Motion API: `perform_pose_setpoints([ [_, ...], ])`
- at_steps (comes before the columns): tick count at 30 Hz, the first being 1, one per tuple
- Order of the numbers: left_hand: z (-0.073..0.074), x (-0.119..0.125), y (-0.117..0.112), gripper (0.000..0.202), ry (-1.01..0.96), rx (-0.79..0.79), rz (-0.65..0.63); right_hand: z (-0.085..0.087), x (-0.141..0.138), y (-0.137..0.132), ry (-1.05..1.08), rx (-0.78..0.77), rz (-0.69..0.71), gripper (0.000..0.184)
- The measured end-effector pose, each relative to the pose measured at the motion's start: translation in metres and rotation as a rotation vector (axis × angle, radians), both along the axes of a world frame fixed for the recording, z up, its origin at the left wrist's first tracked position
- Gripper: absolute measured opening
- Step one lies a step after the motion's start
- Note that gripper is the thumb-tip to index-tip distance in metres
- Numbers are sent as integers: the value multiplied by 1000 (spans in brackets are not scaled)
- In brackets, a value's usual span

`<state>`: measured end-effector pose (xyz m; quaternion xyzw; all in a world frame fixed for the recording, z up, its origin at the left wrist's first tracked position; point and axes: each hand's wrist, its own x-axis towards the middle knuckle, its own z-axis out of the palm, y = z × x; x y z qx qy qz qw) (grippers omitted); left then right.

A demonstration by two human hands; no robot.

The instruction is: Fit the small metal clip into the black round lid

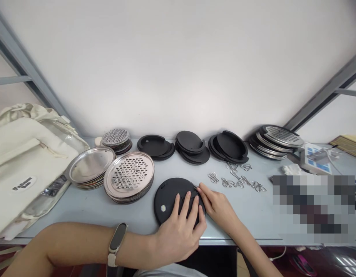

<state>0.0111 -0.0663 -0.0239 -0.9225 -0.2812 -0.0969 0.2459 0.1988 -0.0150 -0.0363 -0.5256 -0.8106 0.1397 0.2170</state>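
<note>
A round black plastic disc (pixel 172 192) with a small pale sticker lies on the grey table in front of me. My left hand (pixel 182 231) rests on it, fingers spread and pressing down, covering its lower right part. At the disc's upper right edge, my right hand (pixel 214 200) pinches a thin wire clip (pixel 196 187), most of which my fingers hide. Several more bent wire clips (pixel 238 181) are scattered beyond my right hand. To the left of the disc stands a stack of round metal grater plates (pixel 128 175), the top one perforated.
Plain metal discs (pixel 92 165) and smaller grater plates (pixel 116 138) are stacked at left. Black holders (pixel 191 142) line the wall, with stacked black-and-metal graters (pixel 277 140) at their right. A cream bag (pixel 36 154) covers the left end; a blue-white device (pixel 315 157) sits right.
</note>
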Motion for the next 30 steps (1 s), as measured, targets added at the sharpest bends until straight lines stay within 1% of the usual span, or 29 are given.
perform_pose_setpoints([
  [5, -1, 0, 0, 53, -2, 5, -3, 3, -4, -1, 7, -21, -27, 22],
  [10, 0, 0, 0, 53, 0, 16, -1, 4, -5, -4, 32, -53, -39, 18],
  [12, 0, 0, 0, 54, 1, 12, -3, 4, -4, -4, 90, -36, -45, 18],
  [16, -1, 1, -1, 54, -3, 9, -7, 2, -4, -3, 213, 49, -33, 21],
  [18, -2, 1, -1, 55, -5, 7, -5, 1, -3, -3, 239, 56, -21, 20],
  [22, -2, 0, 0, 54, -4, 19, -1, 1, -2, -3, 268, 41, -49, 16],
  [27, -1, 0, 0, 53, -1, 29, -1, 4, -2, -3, 316, 15, 38, 20],
  [30, -1, 0, 0, 54, 0, 21, 0, 5, -3, -4, 330, 10, 43, 20],
])
